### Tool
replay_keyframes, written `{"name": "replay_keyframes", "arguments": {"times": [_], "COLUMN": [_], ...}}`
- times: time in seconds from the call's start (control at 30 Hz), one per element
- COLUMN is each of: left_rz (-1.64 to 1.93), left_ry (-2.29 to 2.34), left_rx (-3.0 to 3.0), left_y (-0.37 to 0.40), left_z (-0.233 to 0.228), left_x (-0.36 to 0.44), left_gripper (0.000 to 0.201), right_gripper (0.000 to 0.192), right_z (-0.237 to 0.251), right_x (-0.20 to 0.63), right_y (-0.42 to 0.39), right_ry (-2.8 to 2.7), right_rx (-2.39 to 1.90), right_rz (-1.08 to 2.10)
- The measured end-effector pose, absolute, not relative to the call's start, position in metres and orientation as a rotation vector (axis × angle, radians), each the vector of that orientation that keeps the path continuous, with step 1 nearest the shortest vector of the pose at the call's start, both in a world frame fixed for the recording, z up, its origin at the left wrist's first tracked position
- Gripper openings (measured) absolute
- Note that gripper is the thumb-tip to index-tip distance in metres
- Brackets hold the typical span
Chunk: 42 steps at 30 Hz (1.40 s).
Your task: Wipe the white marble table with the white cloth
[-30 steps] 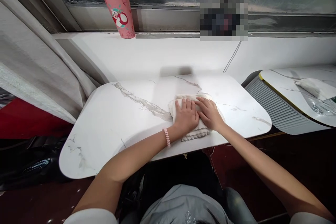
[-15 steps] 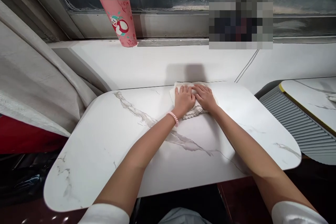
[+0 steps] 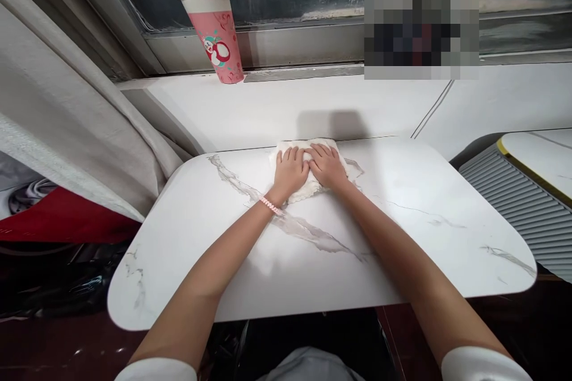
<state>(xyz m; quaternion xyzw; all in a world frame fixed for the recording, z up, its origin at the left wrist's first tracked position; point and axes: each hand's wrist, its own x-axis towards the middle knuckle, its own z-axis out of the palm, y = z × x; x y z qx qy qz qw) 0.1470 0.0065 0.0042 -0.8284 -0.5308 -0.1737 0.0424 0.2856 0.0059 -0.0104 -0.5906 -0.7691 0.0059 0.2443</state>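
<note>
A folded white cloth [image 3: 298,147] lies at the far edge of a white marble-patterned table [image 3: 402,238], close to the wall. My left hand [image 3: 290,171] presses flat on the cloth's left part, with a pink bead bracelet on the wrist. Beside it, my right hand [image 3: 328,166] lies flat on the cloth's right part, and the two hands touch. Both arms stretch across the tabletop. Most of the cloth is hidden under the hands.
A pink paper cup [image 3: 215,38] with a red straw stands on the window ledge [image 3: 313,71] at the back left. A grey curtain [image 3: 67,125] hangs at the left. A second table [image 3: 543,158] and a ribbed grey panel [image 3: 518,202] are at the right.
Both hands have pushed the cloth from the near middle of the table to its far edge, then a little to the left. The camera view has shifted with them.
</note>
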Motion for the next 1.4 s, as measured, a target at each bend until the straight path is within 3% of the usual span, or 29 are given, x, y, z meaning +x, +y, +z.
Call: {"name": "replay_keyframes", "arguments": {"times": [0.43,0.63,1.0,1.4], "left_rz": [-0.493,-0.493,-0.176,-0.373], "left_ry": [-1.368,-1.329,-1.803,-1.825], "left_rx": [-2.657,-2.693,-2.618,-2.598], "left_y": [-0.155,-0.179,-0.102,0.027], "left_z": [-0.004,0.001,0.011,0.01], "left_x": [0.096,0.058,-0.001,0.007], "left_gripper": [0.048,0.047,0.056,0.054], "right_gripper": [0.049,0.05,0.05,0.046], "right_z": [-0.007,-0.007,-0.007,-0.006], "right_x": [0.244,0.212,0.144,0.136], "right_y": [-0.182,-0.21,-0.118,0.007], "right_ry": [-2.203,-2.215,-2.242,-2.107], "right_rx": [-1.676,-1.642,-1.514,-1.711], "right_rz": [-0.12,-0.101,-0.111,-0.069]}}
